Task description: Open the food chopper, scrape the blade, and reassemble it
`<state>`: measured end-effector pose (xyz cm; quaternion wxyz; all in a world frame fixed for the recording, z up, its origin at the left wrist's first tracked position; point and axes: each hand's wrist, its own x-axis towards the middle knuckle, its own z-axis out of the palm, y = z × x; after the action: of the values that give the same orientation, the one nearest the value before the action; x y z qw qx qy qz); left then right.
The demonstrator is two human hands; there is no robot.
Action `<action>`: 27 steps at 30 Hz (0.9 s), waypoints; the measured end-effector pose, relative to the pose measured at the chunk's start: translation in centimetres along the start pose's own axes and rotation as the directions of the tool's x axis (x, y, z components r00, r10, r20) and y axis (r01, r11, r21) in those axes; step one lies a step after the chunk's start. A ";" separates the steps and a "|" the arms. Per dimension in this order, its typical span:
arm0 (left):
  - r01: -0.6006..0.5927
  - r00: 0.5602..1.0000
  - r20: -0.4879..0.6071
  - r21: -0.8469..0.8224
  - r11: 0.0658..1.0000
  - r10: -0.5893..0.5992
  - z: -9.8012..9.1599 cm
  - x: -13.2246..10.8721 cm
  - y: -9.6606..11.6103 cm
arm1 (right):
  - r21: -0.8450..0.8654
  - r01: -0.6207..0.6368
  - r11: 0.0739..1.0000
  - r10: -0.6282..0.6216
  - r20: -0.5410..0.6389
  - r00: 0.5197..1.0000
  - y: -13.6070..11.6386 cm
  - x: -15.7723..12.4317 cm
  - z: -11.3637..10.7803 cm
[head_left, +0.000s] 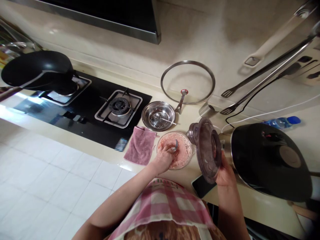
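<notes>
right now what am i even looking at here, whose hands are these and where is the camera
The one picture comes from a camera worn on a person's head, looking down at their own two bare hands over a kitchen counter.

The left hand reaches into a glass bowl of pink minced food, fingers closed on the blade piece standing in it. The right hand holds the chopper lid up on edge.

Around them: a pink cloth, a small steel bowl with a spoon in it, a glass pot lid leaning on the wall, a gas hob with a black pan, and a black wok on the right.
</notes>
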<state>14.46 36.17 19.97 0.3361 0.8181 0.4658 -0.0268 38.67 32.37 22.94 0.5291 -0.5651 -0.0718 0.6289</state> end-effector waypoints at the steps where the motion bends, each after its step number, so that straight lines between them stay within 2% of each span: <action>1: 0.015 1.000 0.016 0.039 0.999 -0.016 -0.4 0.0 0.2 | 0.007 -0.002 1.000 0.002 -0.003 1.000 0.0 0.0 0.0; 7: 0.055 0.997 0.034 0.169 0.984 -0.062 -1.5 -0.2 0.4 | 0.056 0.003 0.998 -0.001 -0.040 0.999 0.0 0.4 0.0; 11: 0.079 0.995 0.044 0.176 0.981 -0.088 -1.4 -0.4 0.5 | 0.048 -0.011 0.999 0.011 0.007 1.000 0.2 0.8 -0.6; 16: 0.104 0.994 -0.030 0.168 0.980 -0.101 -2.1 -1.2 0.8 | 0.027 -0.017 0.999 0.015 0.072 0.997 0.1 1.0 -1.0; 19: 0.136 0.988 -0.102 0.176 0.975 -0.119 -2.4 -1.6 0.7 | 0.029 -0.017 0.999 0.015 0.061 0.998 -0.1 1.1 -0.9; 27: 0.119 0.982 -0.165 0.171 0.978 -0.091 -1.8 -2.3 0.0 | 0.068 -0.038 0.997 0.035 0.033 0.999 0.7 1.8 -1.4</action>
<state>12.68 35.52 22.20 0.2212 0.8189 0.5291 -0.0222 39.66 32.70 20.82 0.5353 -0.5378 -0.0485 0.6496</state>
